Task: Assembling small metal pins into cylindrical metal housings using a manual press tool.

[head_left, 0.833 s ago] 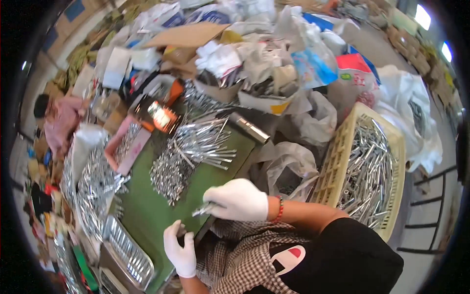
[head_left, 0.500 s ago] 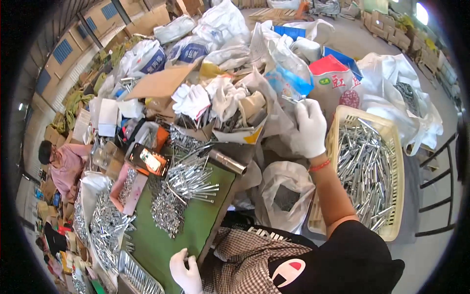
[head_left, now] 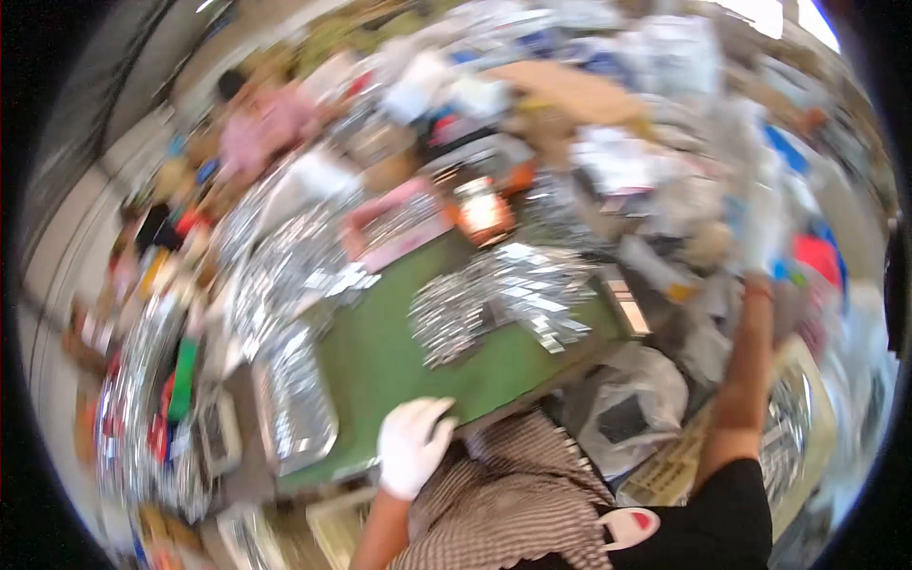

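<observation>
White-gloved and holding nothing that shows, my left hand (head_left: 413, 448) is over the near edge of the green tabletop (head_left: 380, 370), fingers and thumb apart. My right arm reaches far out to the right, where my right hand (head_left: 760, 228), also gloved, is smeared by motion beside the pale bags. Its fingers and anything in them cannot be made out. On the tabletop lie a heap of small shiny metal parts (head_left: 442, 318) and a bunch of long silvery bolts (head_left: 546, 294). A lit phone (head_left: 483, 209) stands behind them, next to a pink open box (head_left: 399, 242).
A metal tray (head_left: 296, 399) of shiny parts is at the table's left. Below my right arm are an open white bag (head_left: 636, 408) and a cream crate (head_left: 807, 418) of metal pieces. Brown cardboard (head_left: 570, 90) and sacks crowd the back. A person in pink (head_left: 271, 128) is far left.
My view has swung left, so the table and bags appear farther right and blurred. My right arm stretches farther out toward the bags; my left hand stays by the table's near edge.
</observation>
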{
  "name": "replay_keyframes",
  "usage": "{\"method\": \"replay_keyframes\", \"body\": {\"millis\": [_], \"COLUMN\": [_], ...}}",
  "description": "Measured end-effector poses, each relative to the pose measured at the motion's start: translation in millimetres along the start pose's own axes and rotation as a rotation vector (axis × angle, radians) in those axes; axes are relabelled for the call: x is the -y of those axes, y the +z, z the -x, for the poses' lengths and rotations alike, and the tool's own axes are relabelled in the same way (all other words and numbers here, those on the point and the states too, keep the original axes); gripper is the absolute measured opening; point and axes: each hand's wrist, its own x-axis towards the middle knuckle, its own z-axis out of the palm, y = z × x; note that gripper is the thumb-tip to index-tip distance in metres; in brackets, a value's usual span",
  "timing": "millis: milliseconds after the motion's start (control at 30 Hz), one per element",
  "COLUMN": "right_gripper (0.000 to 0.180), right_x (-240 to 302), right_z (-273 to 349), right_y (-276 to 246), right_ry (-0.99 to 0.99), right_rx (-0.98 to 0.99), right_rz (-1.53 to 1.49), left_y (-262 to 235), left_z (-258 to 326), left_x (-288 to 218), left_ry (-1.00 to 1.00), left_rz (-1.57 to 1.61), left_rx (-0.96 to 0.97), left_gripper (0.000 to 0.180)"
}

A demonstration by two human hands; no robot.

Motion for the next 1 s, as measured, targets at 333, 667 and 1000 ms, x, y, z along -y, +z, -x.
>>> {"method": "replay_keyframes", "body": {"millis": [333, 667, 1000], "right_gripper": [0.019, 0.015, 0.018], "right_x": [175, 243, 252], "right_z": [104, 157, 166], "right_y": [-314, -351, -350], "right_ry": [-0.441, -0.467, -0.548], "right_rx": [-0.020, 0.238, 0.133], "right_rz": [-1.464, -1.642, -1.445], "left_y": [-54, -146, -152], "left_z": [-23, -109, -91], "left_x": [24, 207, 348], "left_ry": [-0.148, -0.725, -1.191], "left_rz": [-0.351, -0.691, -0.485], "left_rx": [0.198, 0.031, 0.183], "left_gripper": [0.020, 0.039, 0.098]}}
